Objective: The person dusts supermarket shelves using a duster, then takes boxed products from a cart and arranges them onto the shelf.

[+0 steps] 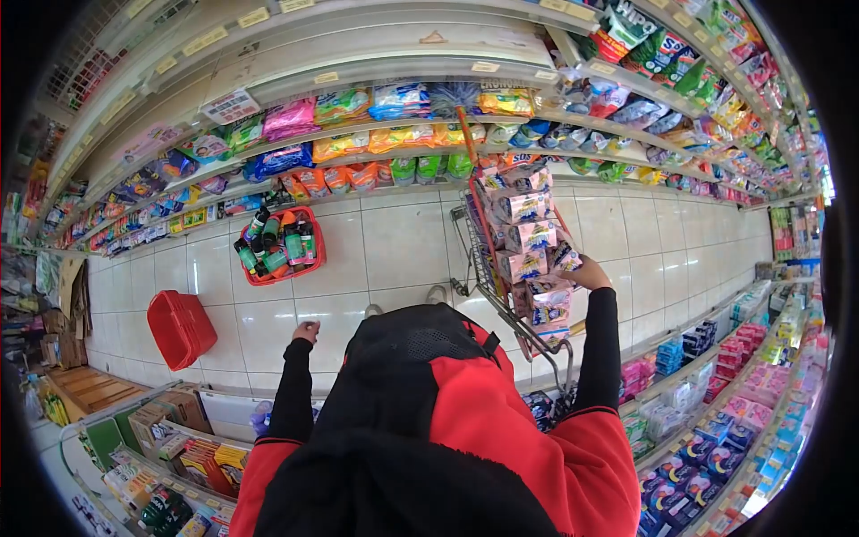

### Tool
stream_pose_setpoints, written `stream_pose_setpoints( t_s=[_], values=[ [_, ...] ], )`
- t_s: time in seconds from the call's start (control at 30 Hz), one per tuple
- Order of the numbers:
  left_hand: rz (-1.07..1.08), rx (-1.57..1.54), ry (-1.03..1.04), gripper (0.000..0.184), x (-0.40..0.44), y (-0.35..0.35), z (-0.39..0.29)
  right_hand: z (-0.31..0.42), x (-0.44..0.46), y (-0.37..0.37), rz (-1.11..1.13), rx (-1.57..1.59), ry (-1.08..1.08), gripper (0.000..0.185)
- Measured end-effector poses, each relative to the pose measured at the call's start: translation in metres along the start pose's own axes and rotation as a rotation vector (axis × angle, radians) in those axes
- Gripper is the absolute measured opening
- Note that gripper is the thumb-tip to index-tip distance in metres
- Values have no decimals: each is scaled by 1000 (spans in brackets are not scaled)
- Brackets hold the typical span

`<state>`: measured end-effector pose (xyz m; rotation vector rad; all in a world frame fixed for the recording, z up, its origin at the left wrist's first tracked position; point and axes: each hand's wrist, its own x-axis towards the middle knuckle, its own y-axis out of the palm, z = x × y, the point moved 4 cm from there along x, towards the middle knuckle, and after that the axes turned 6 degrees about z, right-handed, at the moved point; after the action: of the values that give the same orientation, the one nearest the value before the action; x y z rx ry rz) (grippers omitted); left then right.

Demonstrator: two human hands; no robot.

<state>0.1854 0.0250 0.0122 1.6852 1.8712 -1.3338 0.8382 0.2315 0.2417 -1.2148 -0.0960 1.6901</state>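
Note:
On the right, my right hand (586, 273) reaches to a shopping cart (479, 242) piled with pink packets (531, 237). Its fingers are closed on one packet (564, 259) at the right side of the pile. My left hand (307, 332) hangs over the tiled floor at centre left, away from any goods, with its fingers curled; whether it holds something small is too small to make out. A red basket (313, 259) full of dark bottles (293, 243) stands on the floor beyond my left hand.
Empty-looking stacked red baskets (182, 329) stand on the floor at the left. Long shelves (358, 134) of bagged goods run along the far side. Nearer shelves (707, 403) with boxes line the right, and wooden slats (94, 394) lie at the left.

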Motion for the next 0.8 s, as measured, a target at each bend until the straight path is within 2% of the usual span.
stream_pose_setpoints(
  t_s=[0.03,0.13,0.27,0.47,0.57,0.67,0.8],
  values=[
    [-12,42,21,41,0,3,-17,-22,12,-4,60,-66,48,74],
    [-38,-44,123,40,-4,23,-45,-47,19,7,93,-259,-201,83],
    [18,70,5,44,-23,44,-44,-84,45,34,228,-141,-146,90],
    [21,238,-174,43,-20,24,-4,-90,58,47,247,-278,-190,90],
    [21,345,-255,44,-13,9,-10,-89,55,52,237,-335,-143,90],
    [10,291,-158,45,-9,8,-46,-72,40,42,217,-307,-152,90],
    [2,283,109,47,9,23,-105,-69,19,20,132,-109,-233,90]
  ],
)
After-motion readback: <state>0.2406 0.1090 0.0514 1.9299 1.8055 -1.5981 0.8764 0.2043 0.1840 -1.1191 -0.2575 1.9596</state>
